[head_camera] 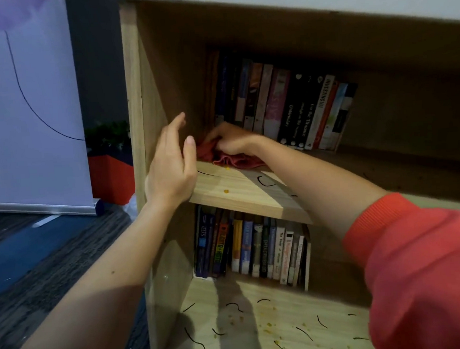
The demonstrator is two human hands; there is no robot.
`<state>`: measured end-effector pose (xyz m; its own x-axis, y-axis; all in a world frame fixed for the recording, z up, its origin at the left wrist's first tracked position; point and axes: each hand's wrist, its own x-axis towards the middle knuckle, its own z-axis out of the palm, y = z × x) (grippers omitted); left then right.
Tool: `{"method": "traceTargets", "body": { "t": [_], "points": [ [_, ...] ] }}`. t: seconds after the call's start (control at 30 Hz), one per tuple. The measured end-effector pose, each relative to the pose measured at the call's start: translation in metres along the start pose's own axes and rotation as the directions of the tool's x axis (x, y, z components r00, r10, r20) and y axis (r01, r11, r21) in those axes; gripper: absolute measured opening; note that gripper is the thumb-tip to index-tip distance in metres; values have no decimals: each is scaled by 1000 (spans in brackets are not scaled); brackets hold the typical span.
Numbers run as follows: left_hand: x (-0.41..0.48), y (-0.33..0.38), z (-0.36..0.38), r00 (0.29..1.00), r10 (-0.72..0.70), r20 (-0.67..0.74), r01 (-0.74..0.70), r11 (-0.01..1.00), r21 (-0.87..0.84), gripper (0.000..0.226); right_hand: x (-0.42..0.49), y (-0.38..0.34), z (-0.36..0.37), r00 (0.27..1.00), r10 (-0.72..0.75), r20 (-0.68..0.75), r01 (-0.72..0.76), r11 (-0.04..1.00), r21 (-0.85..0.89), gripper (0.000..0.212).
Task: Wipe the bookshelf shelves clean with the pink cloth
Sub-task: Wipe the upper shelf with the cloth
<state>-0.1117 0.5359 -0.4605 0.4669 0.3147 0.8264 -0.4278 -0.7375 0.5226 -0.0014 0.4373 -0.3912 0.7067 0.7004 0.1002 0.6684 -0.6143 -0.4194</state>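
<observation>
The fingers [220,136] of my right hand [232,142] are curled tight round the pink cloth [236,161]. They bunch it and press it down at the back left corner of the upper shelf [238,192], just in front of a row of upright books [286,107]. My left hand [170,167] holds nothing. Its fingers are straight and loosely spread, and the palm hovers by the shelf's front left edge, beside the bookshelf's side panel [133,99]. I cannot tell whether it touches the wood. Toward the shelf's front edge lie a few yellow crumbs [226,191] and black squiggles [264,181]. The lower shelf [287,306] carries more crumbs and squiggles across its front, with a second row of books [256,248] standing at its back.
</observation>
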Motion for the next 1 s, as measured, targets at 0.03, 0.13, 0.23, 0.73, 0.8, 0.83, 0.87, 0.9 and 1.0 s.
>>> {"method": "traceTargets", "body": {
  "t": [0.03,0.13,0.23,0.73,0.8,0.83,0.87,0.9,1.0],
  "points": [
    [0,-1,0,1000,4,-2,-4,1000,-6,52,-6,-3,0,999,-26,22,26,999,-29,31],
    [0,-2,-1,1000,13,-3,-13,998,-59,61,-33,-9,-1,991,-126,48,127,991,-30,33],
    [-1,1,-4,999,20,-33,-25,985,-170,63,-60,-13,-1,975,-215,52,218,975,-51,35],
    [-62,11,3,995,-83,51,83,997,5,45,-195,-4,50,905,-320,-279,161,867,-471,29],
    [-67,11,5,995,-70,64,66,996,56,50,-203,1,70,873,-381,-304,186,837,-515,28],
    [-68,10,5,995,-61,83,53,994,91,54,-205,6,78,835,-420,-355,200,833,-516,29],
    [-68,8,4,994,-51,100,37,991,130,58,-206,13,84,788,-440,-431,202,846,-494,32],
    [-68,7,4,993,-40,112,20,985,171,61,-206,19,88,741,-441,-507,192,862,-469,34],
    [-67,5,3,989,-39,139,5,971,241,59,-202,20,92,701,-463,-542,168,846,-506,39]
  ]
}}
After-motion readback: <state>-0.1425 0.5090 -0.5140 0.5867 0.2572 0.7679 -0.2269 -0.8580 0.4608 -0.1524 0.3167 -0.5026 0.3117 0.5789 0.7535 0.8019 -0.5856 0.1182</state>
